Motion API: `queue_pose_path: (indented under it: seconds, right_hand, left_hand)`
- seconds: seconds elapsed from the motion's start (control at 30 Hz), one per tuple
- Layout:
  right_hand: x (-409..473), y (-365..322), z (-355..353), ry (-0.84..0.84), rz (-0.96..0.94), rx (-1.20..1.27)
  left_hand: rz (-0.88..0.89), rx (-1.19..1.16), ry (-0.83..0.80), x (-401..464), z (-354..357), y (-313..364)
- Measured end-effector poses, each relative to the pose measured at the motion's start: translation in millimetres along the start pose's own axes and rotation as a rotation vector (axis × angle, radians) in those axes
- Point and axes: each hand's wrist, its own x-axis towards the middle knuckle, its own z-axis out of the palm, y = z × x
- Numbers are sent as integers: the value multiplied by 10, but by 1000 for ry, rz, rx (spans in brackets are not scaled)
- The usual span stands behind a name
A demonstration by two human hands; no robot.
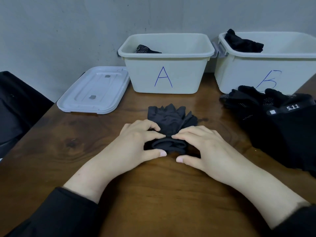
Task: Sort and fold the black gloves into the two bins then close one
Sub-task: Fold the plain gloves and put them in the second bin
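Two hands, the left hand (136, 141) and right hand (200, 144), are pinching the bunched cuff of a matte black fingerless glove (168, 120) lying mid-table (68, 142) before bin A (168, 72). Two white bins are standing behind, bin B (253, 72) rightward, each holding one dark glove, with one lid (95, 89) lying left and a glove pile (266, 106) right.

Two bins are standing at the table's back, bin A (166, 72) left of bin B (266, 65); a lid (94, 91) is lying left of A, a glove pile (273, 113) before B
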Motion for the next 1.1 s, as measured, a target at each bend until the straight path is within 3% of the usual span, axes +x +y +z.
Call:
queue_pose_path:
  seconds: [0.13,0.27,0.37,0.47,0.67,0.77,0.9,1.1]
  right_hand:
    - [58,4,45,120,-12,-55]
    - [28,-35,28,273,31,73]
    - [-61,4,-82,192,107,260]
    - [-114,-1,-142,82,145,226]
    - [67,7,-65,250,128,334]
    - [160,43,-23,286,176,345]
    - [249,58,52,264,179,179]
    - [317,92,112,226,41,119]
  left_hand:
    - [7,13,-28,10,1,71]
    - [48,-1,87,-16,4,67]
    - [-12,-108,169,-40,11,128]
    - [-92,-202,135,-50,0,158]
    - [-200,-505,184,-20,-13,213]
    - [-266,-423,272,24,10,197]
    - [-327,-283,349,74,80,128]
    - [-97,-174,281,98,81,51]
